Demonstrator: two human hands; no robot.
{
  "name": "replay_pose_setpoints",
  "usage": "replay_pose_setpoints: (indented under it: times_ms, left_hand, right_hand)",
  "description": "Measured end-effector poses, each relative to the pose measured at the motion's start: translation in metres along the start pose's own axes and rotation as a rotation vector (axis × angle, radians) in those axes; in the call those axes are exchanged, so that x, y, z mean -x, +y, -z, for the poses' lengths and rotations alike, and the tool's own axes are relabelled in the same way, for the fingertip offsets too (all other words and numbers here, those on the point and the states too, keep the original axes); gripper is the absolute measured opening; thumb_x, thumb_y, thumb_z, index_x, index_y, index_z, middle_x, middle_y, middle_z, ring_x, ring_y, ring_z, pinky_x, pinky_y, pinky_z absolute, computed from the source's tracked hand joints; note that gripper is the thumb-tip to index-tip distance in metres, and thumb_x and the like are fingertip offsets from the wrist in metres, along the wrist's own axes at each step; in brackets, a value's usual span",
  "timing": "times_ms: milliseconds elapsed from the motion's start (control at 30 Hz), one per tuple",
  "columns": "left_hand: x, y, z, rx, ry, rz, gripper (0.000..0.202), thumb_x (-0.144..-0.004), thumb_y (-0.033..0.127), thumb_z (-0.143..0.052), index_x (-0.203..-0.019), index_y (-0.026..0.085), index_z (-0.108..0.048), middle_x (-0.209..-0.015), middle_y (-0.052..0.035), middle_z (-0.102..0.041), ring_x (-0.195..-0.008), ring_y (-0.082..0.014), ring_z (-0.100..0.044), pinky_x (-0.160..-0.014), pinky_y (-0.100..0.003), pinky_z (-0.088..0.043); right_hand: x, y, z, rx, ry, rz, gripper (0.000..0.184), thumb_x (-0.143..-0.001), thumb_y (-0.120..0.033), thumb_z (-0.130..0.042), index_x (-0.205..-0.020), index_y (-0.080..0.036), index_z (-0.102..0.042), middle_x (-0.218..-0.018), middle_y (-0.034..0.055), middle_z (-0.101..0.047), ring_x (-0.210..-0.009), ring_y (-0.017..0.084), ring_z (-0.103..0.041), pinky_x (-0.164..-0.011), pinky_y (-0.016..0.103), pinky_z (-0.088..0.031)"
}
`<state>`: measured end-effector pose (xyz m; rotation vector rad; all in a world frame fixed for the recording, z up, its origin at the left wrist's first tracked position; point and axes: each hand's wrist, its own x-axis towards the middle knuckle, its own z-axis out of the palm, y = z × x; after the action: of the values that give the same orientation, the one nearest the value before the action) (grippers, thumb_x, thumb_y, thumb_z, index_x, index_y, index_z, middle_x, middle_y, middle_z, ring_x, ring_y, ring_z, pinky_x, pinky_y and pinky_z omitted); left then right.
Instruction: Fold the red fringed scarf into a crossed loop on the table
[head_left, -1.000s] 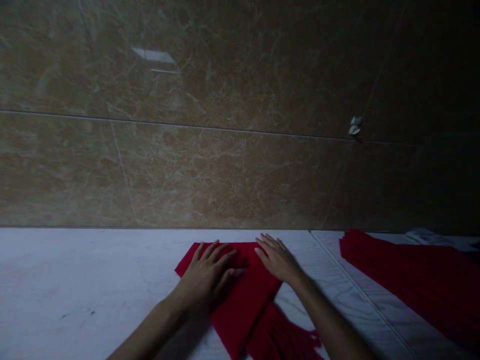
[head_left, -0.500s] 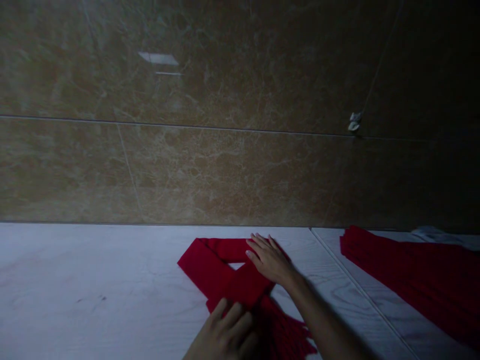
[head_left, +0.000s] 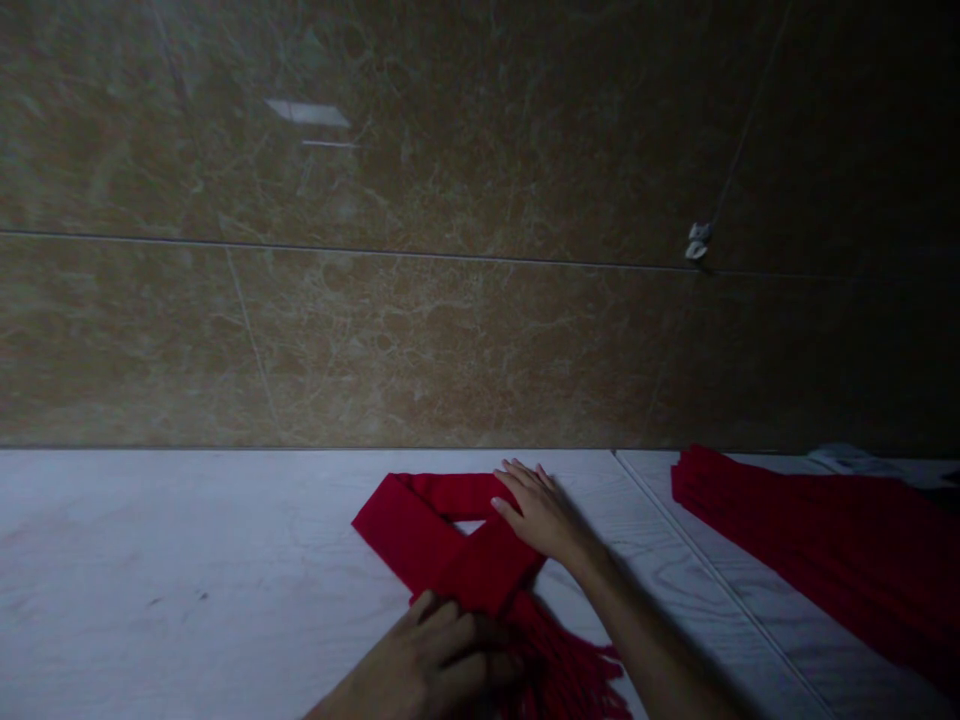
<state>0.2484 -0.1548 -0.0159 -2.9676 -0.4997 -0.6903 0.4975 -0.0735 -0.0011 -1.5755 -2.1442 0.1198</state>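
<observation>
A red scarf (head_left: pixel 420 535) lies on the white wood-grain surface, folded into a loop whose two ends cross at the bottom. Its fringe (head_left: pixel 574 660) spreads out toward the lower right. My right hand (head_left: pixel 536 515) rests flat on the upper right corner of the loop, fingers stretched out. Below the crossing, my left hand (head_left: pixel 439 655) has its fingers curled round the lower part of the scarf. The cloth under those fingers is mostly hidden.
A second red cloth (head_left: pixel 810 540), long and folded, lies at the right. Behind it is a pale, crumpled item (head_left: pixel 851 458). A brown marbled tile wall (head_left: pixel 450 340) rises along the back, with a small white fitting (head_left: pixel 697 240). A seam (head_left: pixel 697 545) crosses the white surface (head_left: pixel 187 560).
My left hand has shifted slightly left and turned, its fingers now reaching further to the right across the scarf. My right hand stays on the loop's corner. The view has moved a little.
</observation>
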Motion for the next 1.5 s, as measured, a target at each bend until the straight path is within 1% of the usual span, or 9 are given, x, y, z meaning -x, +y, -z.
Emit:
replay_pose_setpoints:
  times_ms: [100, 200, 300, 500, 767, 967, 1267, 1367, 1500]
  left_hand:
    - [-0.007, -0.02, 0.03, 0.125, 0.066, 0.244, 0.044, -0.09, 0.015, -0.051, -0.132, 0.027, -0.06, -0.113, -0.0062, -0.07, -0.101, -0.0215, -0.062, -0.093, -0.036, -0.048]
    - [-0.026, -0.038, 0.044, 0.267, 0.103, 0.382, 0.038, -0.093, 0.012, -0.043, -0.121, 0.023, -0.067, -0.118, -0.0083, -0.069, -0.109, -0.0218, -0.061, -0.097, -0.037, -0.048]
    - [-0.054, -0.044, 0.033, 0.366, -0.033, 0.305, 0.041, -0.096, 0.018, -0.044, -0.13, 0.027, -0.064, -0.136, -0.0074, -0.063, -0.133, -0.0246, -0.05, -0.112, -0.046, -0.038]
    - [-0.091, -0.052, -0.011, 0.482, -0.411, 0.249, 0.047, -0.105, 0.043, -0.028, -0.147, 0.034, -0.048, -0.158, -0.0044, -0.038, -0.15, -0.0275, -0.027, -0.119, -0.063, -0.01]
    - [-0.093, -0.056, -0.02, 0.474, -0.426, 0.309, 0.056, -0.105, 0.05, -0.018, -0.15, 0.027, -0.043, -0.161, -0.0067, -0.031, -0.152, -0.0254, -0.02, -0.12, -0.061, -0.005]
    - [-0.096, -0.051, -0.016, 0.445, -0.469, 0.317, 0.058, -0.105, 0.049, -0.017, -0.151, 0.025, -0.042, -0.162, -0.0068, -0.029, -0.152, -0.026, -0.018, -0.12, -0.062, -0.003]
    - [-0.087, -0.051, -0.004, 0.402, -0.346, 0.274, 0.054, -0.106, 0.047, -0.021, -0.153, 0.028, -0.038, -0.163, -0.006, -0.027, -0.153, -0.0281, -0.015, -0.12, -0.063, -0.004]
    - [-0.071, -0.053, 0.004, 0.356, -0.237, 0.276, 0.055, -0.105, 0.051, -0.021, -0.154, 0.03, -0.036, -0.164, -0.0032, -0.022, -0.153, -0.0283, -0.008, -0.121, -0.06, -0.004]
    - [-0.042, -0.053, 0.001, 0.293, -0.274, 0.251, 0.057, -0.104, 0.057, -0.022, -0.157, 0.036, -0.027, -0.165, -0.0017, -0.016, -0.153, -0.0293, -0.005, -0.121, -0.061, -0.004]
  right_hand:
    - [0.028, -0.013, 0.022, -0.045, 0.086, -0.157, 0.035, -0.097, -0.042, -0.041, -0.095, -0.022, -0.07, -0.101, 0.0106, -0.074, -0.094, 0.023, -0.066, -0.085, 0.035, -0.045]
    - [0.067, -0.03, 0.032, -0.105, -0.103, -0.391, 0.042, -0.084, -0.061, -0.058, -0.067, -0.024, -0.064, -0.07, 0.0054, -0.07, -0.065, 0.02, -0.061, -0.063, 0.031, -0.038]
    - [0.093, -0.046, 0.024, -0.255, -0.179, -0.426, 0.034, -0.073, -0.058, -0.072, -0.074, -0.024, -0.067, -0.078, 0.0035, -0.072, -0.071, 0.02, -0.062, -0.063, 0.03, -0.04]
    - [0.091, -0.065, 0.001, -0.639, -0.049, -0.456, 0.026, -0.069, -0.029, -0.071, -0.094, -0.022, -0.067, -0.107, 0.0064, -0.074, -0.102, 0.027, -0.067, -0.092, 0.037, -0.049]
    - [0.096, -0.074, -0.01, -1.248, -0.111, -0.833, 0.043, -0.063, -0.029, -0.08, -0.101, -0.016, -0.066, -0.078, 0.0042, -0.076, -0.07, 0.022, -0.073, -0.067, 0.033, -0.056]
    - [0.104, -0.087, -0.019, -1.282, -0.2, -0.868, 0.025, -0.07, -0.023, -0.073, -0.094, -0.013, -0.071, -0.069, 0.0045, -0.074, -0.061, 0.016, -0.07, -0.057, 0.024, -0.052]
    - [0.117, -0.075, 0.003, -1.245, -0.186, -0.919, 0.042, -0.071, -0.046, -0.079, -0.1, -0.017, -0.066, -0.085, 0.0049, -0.075, -0.084, 0.02, -0.073, -0.077, 0.029, -0.053]
    - [0.121, -0.058, 0.014, -1.021, -0.29, -0.739, 0.043, -0.07, -0.052, -0.077, -0.092, -0.017, -0.064, -0.08, 0.0025, -0.072, -0.074, 0.018, -0.069, -0.065, 0.027, -0.049]
    - [0.118, -0.045, 0.035, -0.468, -0.345, -0.565, 0.022, -0.08, -0.04, -0.067, -0.084, -0.02, -0.061, -0.066, -0.0017, -0.064, -0.057, 0.014, -0.057, -0.051, 0.025, -0.037]
